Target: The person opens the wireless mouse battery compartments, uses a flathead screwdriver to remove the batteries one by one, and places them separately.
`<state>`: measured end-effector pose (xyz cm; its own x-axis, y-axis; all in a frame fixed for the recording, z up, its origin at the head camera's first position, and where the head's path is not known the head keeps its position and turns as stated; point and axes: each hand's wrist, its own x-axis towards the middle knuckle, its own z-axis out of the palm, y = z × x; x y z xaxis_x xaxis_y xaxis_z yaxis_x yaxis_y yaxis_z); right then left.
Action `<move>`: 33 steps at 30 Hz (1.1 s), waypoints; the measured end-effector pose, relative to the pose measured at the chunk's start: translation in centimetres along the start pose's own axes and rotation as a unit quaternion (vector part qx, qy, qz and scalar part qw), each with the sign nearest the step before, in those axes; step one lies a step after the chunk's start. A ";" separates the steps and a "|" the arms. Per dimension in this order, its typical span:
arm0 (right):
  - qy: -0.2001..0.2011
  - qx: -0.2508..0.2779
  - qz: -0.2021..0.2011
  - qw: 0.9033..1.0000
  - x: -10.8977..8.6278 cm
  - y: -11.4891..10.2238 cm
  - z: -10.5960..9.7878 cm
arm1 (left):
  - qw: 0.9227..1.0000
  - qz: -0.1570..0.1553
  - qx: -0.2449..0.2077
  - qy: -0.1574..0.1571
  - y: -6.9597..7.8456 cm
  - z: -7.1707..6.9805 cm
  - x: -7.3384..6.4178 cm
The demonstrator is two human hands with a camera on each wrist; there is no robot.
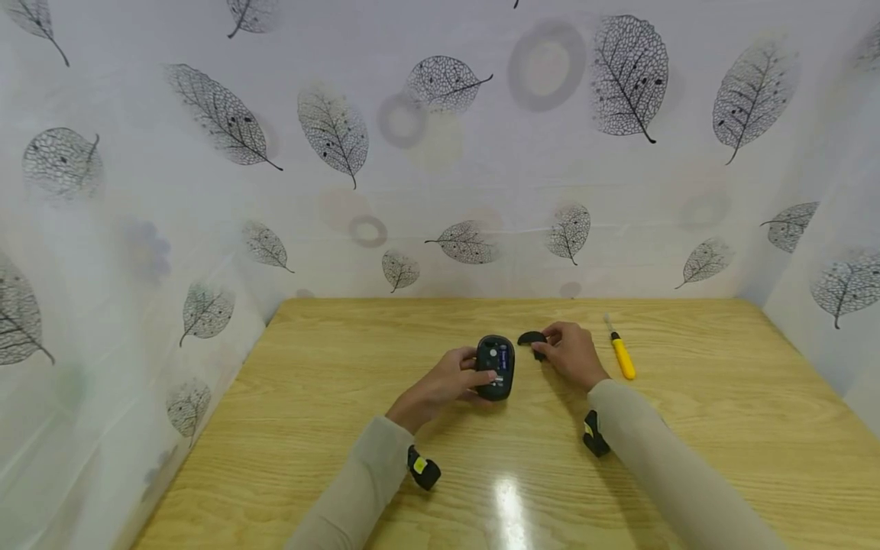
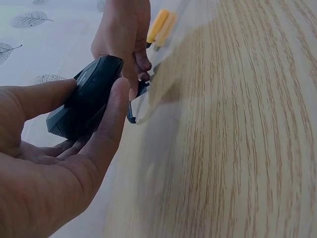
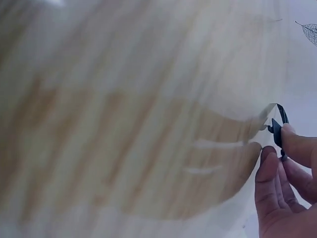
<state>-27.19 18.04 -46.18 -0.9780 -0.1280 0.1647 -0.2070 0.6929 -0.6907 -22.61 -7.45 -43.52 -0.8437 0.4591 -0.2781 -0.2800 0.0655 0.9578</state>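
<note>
My left hand (image 1: 443,384) holds a black computer mouse (image 1: 497,351) above the table, its labelled underside facing me. In the left wrist view, the thumb and fingers grip the sides of the mouse (image 2: 88,104). To the right, my right hand (image 1: 573,356) pinches a thin, curved black plastic cover (image 1: 529,338) at the tabletop. The cover is apart from the mouse. In the right wrist view, thumb and fingertips meet on the black cover (image 3: 277,133), partly hiding it.
A screwdriver (image 1: 622,357) with a yellow handle lies to the right of my right hand. The wooden table (image 1: 330,367) ends at a leaf-patterned white curtain (image 1: 481,176) at the back and sides.
</note>
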 end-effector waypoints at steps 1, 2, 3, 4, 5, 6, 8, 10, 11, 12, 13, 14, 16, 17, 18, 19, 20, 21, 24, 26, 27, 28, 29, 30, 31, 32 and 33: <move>-0.002 -0.002 0.002 1.000 0.1 0.0 0.0 | 1.000 0.000 -0.001 0.001 0.0 0.0 0.0; -0.003 -0.004 0.004 1.000 0.1 -0.1 0.0 | 1.000 0.001 -0.001 0.001 0.1 0.0 -0.1; -0.004 -0.006 0.006 1.000 0.2 -0.1 -0.1 | 1.000 0.001 -0.001 0.001 0.1 0.0 -0.1; -0.005 -0.008 0.009 1.000 0.2 -0.1 -0.1 | 1.000 -0.001 -0.001 0.002 0.1 0.0 -0.1; -0.007 -0.010 0.013 1.000 0.3 -0.2 -0.1 | 1.000 -0.001 0.000 0.003 0.1 0.0 -0.1; -0.007 -0.014 0.015 1.000 0.3 -0.2 -0.1 | 1.000 -0.002 0.001 0.003 0.1 -0.1 -0.2; -0.008 -0.019 0.019 1.000 0.4 -0.2 -0.1 | 1.000 -0.004 0.002 0.003 0.1 -0.1 -0.2; -0.010 -0.022 0.025 0.999 0.5 -0.1 -0.1 | 1.000 -0.004 0.004 0.002 0.0 -0.2 -0.2; -0.011 -0.023 0.026 0.999 0.5 -0.1 -0.1 | 1.000 -0.004 0.004 0.002 0.0 -0.3 -0.2; -0.012 -0.024 0.028 0.999 0.6 -0.1 -0.1 | 1.000 -0.005 0.004 0.001 0.0 -0.3 -0.2; -0.013 -0.023 0.030 0.999 0.6 0.0 -0.1 | 1.000 -0.005 0.004 0.001 0.0 -0.4 -0.2; -0.014 -0.022 0.032 0.999 0.6 0.0 0.0 | 1.000 -0.005 0.005 0.001 0.0 -0.4 -0.3; -0.016 -0.021 0.033 0.999 0.7 -0.1 0.0 | 1.000 -0.005 0.007 0.001 0.1 -0.4 -0.4; -0.017 -0.021 0.033 0.999 0.7 -0.1 0.1 | 1.000 -0.005 0.008 0.002 0.1 -0.5 -0.4; -0.018 -0.021 0.033 0.999 0.7 -0.2 0.1 | 1.000 -0.005 0.008 0.003 0.2 -0.5 -0.5; -0.018 -0.023 0.033 0.999 0.8 -0.2 0.1 | 1.000 -0.005 0.009 0.003 0.2 -0.5 -0.5; -0.019 -0.025 0.033 0.999 0.8 -0.2 0.1 | 1.000 -0.005 0.010 0.003 0.2 -0.5 -0.5; -0.020 -0.027 0.033 0.999 0.8 -0.2 0.1 | 1.000 -0.005 0.009 0.003 0.2 -0.5 -0.5; -0.023 -0.033 0.032 0.999 0.9 -0.3 0.1 | 1.000 -0.006 0.005 0.003 0.3 -0.5 -0.6; -0.025 -0.038 0.030 0.999 0.9 -0.3 0.0 | 1.000 -0.006 0.002 0.003 0.2 -0.5 -0.5; -0.026 -0.039 0.029 0.998 0.9 -0.3 0.0 | 1.000 -0.005 0.000 0.003 0.2 -0.5 -0.5; -0.026 -0.040 0.029 0.998 0.9 -0.4 0.1 | 1.000 -0.006 -0.001 0.004 0.2 -0.5 -0.5; -0.026 -0.041 0.028 0.998 0.9 -0.4 0.1 | 1.000 -0.005 -0.001 0.004 0.2 -0.5 -0.5; -0.026 -0.042 0.028 0.998 0.9 -0.4 0.1 | 1.000 -0.006 -0.002 0.005 0.2 -0.5 -0.5; -0.027 -0.043 0.027 0.998 0.9 -0.4 0.1 | 1.000 -0.006 -0.003 0.005 0.2 -0.5 -0.5; -0.028 -0.044 0.026 0.998 0.9 -0.4 0.2 | 1.000 -0.007 -0.002 0.006 0.2 -0.5 -0.5; -0.028 -0.044 0.027 0.998 0.9 -0.3 0.2 | 1.000 -0.007 -0.002 0.006 0.2 -0.5 -0.5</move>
<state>-28.04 17.56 -45.96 -0.9880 -0.1265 0.0883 -0.1538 0.7594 -0.6323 -22.48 -8.10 -43.21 -0.8455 0.4467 -0.2925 -0.2935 0.0687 0.9535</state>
